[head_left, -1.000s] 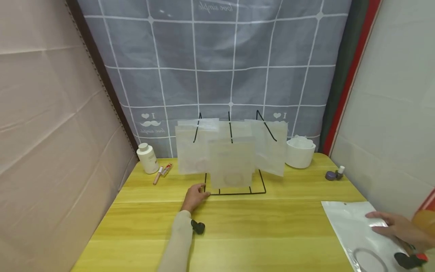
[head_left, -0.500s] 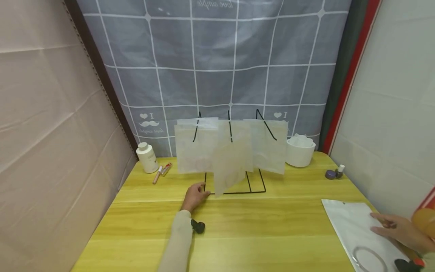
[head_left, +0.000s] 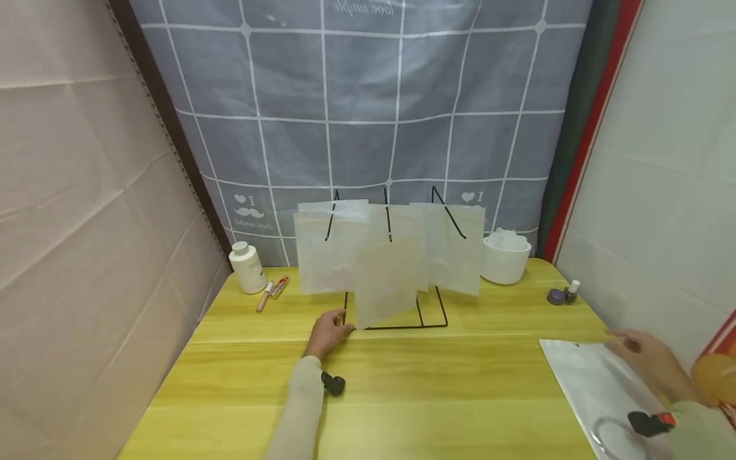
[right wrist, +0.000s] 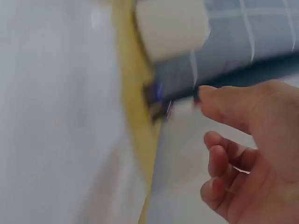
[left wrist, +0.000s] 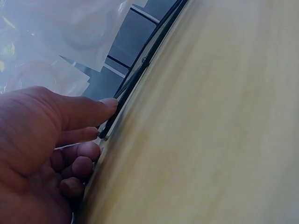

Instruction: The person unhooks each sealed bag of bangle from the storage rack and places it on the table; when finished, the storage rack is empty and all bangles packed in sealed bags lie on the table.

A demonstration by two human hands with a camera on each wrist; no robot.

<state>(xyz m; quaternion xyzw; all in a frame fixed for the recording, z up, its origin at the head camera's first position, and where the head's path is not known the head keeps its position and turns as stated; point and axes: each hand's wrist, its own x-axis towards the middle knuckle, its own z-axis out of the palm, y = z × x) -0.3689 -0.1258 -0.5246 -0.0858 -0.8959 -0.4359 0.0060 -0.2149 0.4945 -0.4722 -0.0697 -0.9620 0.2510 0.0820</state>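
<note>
My left hand (head_left: 329, 333) pinches the front left corner of a black wire display rack (head_left: 405, 328) between thumb and fingers, also seen in the left wrist view with the thumb (left wrist: 86, 112) against the wire. Frosted clear bags (head_left: 328, 255) hang on the rack's prongs, and the front middle bag (head_left: 388, 278) hangs askew. At the lower right, my right hand (head_left: 652, 364) is over a white bag (head_left: 586, 377) with a ring shape showing through it. Its fingers are loosely bent with nothing between them in the blurred right wrist view.
A white bottle (head_left: 248, 268) stands at the back left, beside two small tubes (head_left: 271, 295). Behind the rack's right side is a white round container (head_left: 506, 259). A purple jar (head_left: 556, 296) and a small bottle (head_left: 572, 291) sit near the right edge.
My right hand has come off the white bag, moving up and slightly left. The front middle bag has swung on its prong. My left hand has kept its place on the rack.
</note>
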